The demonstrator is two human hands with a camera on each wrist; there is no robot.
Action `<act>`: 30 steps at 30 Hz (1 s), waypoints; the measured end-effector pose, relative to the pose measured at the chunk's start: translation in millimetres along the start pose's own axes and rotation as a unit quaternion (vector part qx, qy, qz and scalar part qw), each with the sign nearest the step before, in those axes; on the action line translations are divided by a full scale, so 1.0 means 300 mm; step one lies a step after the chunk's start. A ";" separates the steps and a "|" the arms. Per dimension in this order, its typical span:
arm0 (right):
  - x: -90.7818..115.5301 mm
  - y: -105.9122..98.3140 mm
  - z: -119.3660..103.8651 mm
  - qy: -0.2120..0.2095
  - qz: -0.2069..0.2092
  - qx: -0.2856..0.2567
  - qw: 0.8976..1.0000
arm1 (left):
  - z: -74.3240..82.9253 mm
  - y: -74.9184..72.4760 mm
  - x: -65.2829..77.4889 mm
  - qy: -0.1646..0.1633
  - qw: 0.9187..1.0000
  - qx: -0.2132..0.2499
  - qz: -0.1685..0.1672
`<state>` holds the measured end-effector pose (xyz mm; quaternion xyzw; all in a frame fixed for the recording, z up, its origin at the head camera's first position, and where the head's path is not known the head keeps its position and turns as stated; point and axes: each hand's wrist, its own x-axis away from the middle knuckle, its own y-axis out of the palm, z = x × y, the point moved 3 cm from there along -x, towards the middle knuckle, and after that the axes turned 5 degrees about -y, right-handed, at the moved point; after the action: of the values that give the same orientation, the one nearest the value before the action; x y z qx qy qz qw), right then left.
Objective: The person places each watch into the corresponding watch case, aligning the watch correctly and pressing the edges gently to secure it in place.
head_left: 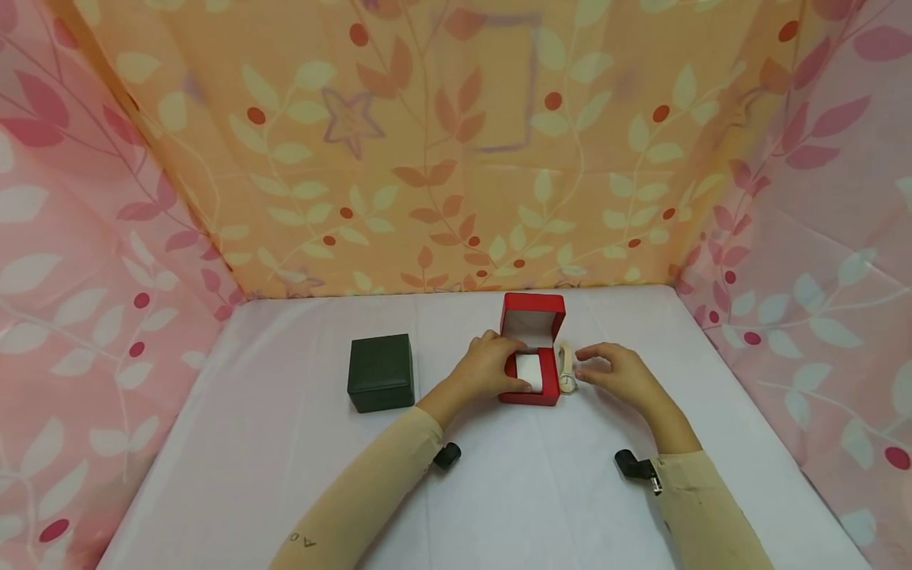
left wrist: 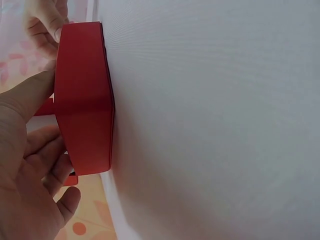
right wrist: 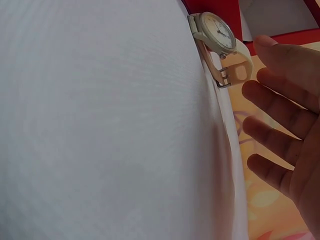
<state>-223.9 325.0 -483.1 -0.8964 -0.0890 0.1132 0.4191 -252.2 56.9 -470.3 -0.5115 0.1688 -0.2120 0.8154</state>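
A red watch box (head_left: 549,380) stands with its lid raised on the white-covered table. A white cushion (head_left: 529,372) sits inside it. My left hand (head_left: 488,368) grips the box from its left side, with the thumb and a finger reaching over the rim at the cushion's ends. Whether they pinch the cushion too is hard to see. Close against the box's right side is a wristwatch (head_left: 567,378) with a pale strap and round dial; the right wrist view shows its buckle. My right hand (head_left: 621,376) hovers just right of the watch, fingers apart and loosely bent, holding nothing.
A closed dark green box (head_left: 381,372) stands on the table (head_left: 492,507) to the left of my left hand. Leaf-patterned cloth walls (head_left: 442,158) enclose the back and both sides. Small black cameras (head_left: 447,456) are worn at both wrists.
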 end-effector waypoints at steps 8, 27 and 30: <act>-0.004 0.015 0.010 -0.011 -0.023 -0.002 1.000 | 0.000 0.003 -0.007 -0.005 1.000 -0.018 -0.007; -0.009 0.051 0.008 0.011 -0.058 -0.031 0.998 | 0.024 0.003 -0.019 0.018 0.997 -0.069 -0.022; -0.009 0.053 0.005 0.012 -0.062 -0.040 0.997 | 0.027 0.004 -0.018 0.022 0.997 -0.071 -0.013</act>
<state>-225.9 315.5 -495.9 -0.9065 -0.1435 0.0730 0.3903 -252.6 66.5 -467.6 -0.5653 0.1943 -0.2217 0.7704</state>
